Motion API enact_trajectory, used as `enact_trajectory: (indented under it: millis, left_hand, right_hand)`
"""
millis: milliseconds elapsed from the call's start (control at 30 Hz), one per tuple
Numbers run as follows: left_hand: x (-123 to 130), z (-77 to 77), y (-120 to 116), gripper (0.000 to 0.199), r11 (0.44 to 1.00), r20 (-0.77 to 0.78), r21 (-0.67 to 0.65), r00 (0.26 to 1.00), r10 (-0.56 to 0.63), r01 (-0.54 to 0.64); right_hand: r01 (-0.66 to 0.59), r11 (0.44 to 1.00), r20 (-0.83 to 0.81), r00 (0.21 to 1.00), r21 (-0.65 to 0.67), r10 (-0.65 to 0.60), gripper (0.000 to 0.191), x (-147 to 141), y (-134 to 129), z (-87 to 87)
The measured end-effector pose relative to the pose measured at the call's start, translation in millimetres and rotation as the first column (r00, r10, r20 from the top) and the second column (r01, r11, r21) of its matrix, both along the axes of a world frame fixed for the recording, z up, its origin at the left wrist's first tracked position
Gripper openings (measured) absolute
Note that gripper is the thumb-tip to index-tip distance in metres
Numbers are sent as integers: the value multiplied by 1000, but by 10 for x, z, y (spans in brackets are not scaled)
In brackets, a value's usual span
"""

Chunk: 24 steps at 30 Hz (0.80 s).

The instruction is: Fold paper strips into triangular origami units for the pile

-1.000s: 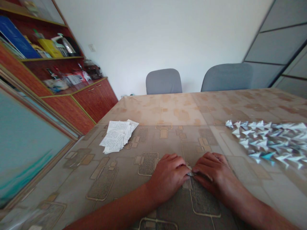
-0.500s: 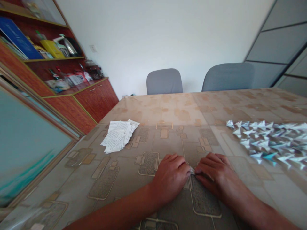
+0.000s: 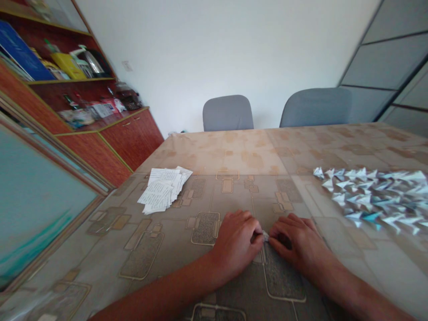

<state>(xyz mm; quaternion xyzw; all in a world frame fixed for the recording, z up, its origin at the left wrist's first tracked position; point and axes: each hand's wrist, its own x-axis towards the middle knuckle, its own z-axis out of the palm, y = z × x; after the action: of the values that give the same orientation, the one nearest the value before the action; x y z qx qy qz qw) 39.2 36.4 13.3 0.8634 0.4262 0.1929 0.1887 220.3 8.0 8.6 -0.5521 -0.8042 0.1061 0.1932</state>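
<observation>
Between my fingertips, near the front of the table, is a small piece of folded paper (image 3: 265, 236), mostly hidden by the fingers. My left hand (image 3: 238, 243) pinches it from the left, thumb and index finger together. From the right, my right hand (image 3: 296, 243) pinches the same paper with its thumb and fingers. To the left lies a loose stack of printed paper sheets (image 3: 163, 189). Over on the right, rows of many small folded paper cranes (image 3: 371, 191) stand close together, mostly white, one with teal.
The table (image 3: 214, 151) has a patterned cover. Behind it stand two grey chairs (image 3: 228, 112), (image 3: 316, 107) against a white wall. At the left a red-brown cabinet (image 3: 123, 142) holds a kettle (image 3: 93, 61), a blue folder (image 3: 25, 53) and bottles.
My thumbs and fingers have shifted on the folded paper, with a gap now showing inside each hand's curl. The whole view has moved slightly, so things sit a little farther left.
</observation>
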Motion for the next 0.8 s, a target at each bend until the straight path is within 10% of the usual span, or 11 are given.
enact_trajectory:
  millis: [233, 467, 600, 800]
  left_hand:
    - [-123, 4, 50, 14, 990, 287, -139, 958, 14, 27]
    - [-82, 54, 18, 14, 834, 621, -514, 758, 198, 203]
    - [-30, 61, -39, 17, 675, 659, -669, 668, 345, 311]
    - [-13, 76, -51, 25, 650, 644, -712, 613, 457, 264]
  right_hand:
    - [-48, 994, -261, 965, -102, 20, 16, 84, 47, -7]
    - [-164, 850, -675, 688, -500, -265, 40, 65, 14, 169]
    - [-124, 863, -689, 662, -490, -296, 43, 4, -20, 185]
    - [-99, 947, -698, 699, -306, -152, 30, -38, -53, 164]
